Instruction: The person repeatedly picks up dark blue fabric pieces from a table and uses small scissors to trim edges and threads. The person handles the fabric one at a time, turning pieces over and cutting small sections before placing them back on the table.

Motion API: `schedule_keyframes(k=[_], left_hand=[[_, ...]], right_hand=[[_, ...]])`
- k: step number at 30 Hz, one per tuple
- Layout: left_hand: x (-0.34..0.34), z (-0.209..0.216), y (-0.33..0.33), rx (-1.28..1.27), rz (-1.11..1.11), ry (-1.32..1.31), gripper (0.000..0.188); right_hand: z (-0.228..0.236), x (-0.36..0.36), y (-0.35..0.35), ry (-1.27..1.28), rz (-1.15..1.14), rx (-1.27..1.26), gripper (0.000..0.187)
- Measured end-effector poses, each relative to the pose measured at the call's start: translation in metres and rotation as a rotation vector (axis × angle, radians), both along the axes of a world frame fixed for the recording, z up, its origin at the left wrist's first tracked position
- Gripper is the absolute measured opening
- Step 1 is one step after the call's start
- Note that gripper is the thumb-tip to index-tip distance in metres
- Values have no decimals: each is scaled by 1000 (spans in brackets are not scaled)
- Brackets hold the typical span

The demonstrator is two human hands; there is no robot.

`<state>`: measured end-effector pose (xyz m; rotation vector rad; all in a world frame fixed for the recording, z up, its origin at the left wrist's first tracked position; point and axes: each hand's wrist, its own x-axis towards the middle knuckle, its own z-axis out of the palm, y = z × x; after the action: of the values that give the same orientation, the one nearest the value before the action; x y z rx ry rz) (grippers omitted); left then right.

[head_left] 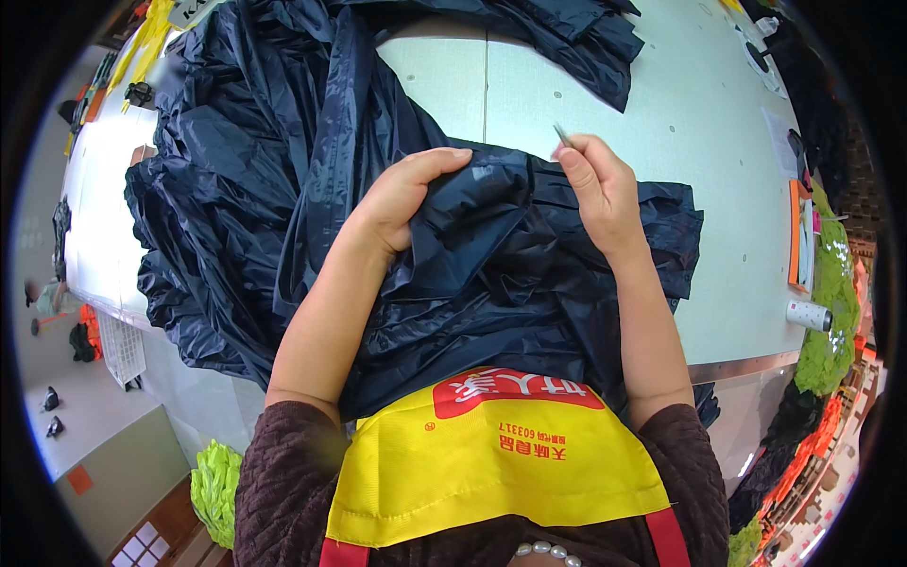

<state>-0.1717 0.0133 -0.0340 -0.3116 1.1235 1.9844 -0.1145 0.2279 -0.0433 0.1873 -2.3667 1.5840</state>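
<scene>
A large dark navy garment (227,170) of thin, shiny, crinkled fabric lies heaped over the table and down against my apron. My left hand (406,194) is closed on a fold of it, thumb stretched along the upper edge and the other fingers hidden beneath. Between the thumb and fingers of my right hand (602,189) is a small slim metal tool (562,135), its narrow end pointing up and away; its exact kind is too small to tell. That hand is just above the garment's right part, close to its top edge.
The pale table (737,236) extends beyond the garment, with more navy fabric (586,47) at the far side. Near the right edge are a white cup-like cylinder (809,316) and an orange-edged stack (799,236). Lime-green fabric (833,293) hangs beyond; a white wire basket (121,345) is at left.
</scene>
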Motion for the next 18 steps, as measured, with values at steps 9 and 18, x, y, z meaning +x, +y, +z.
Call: schedule_keyframes(k=[9, 18], left_hand=[[-15, 17, -28, -327, -271, 627, 18], [54, -28, -60, -407, -1427, 517, 32]], right_hand=[[-15, -3, -34, -287, 126, -296, 20], [-24, -34, -44, -238, 426, -315, 20]])
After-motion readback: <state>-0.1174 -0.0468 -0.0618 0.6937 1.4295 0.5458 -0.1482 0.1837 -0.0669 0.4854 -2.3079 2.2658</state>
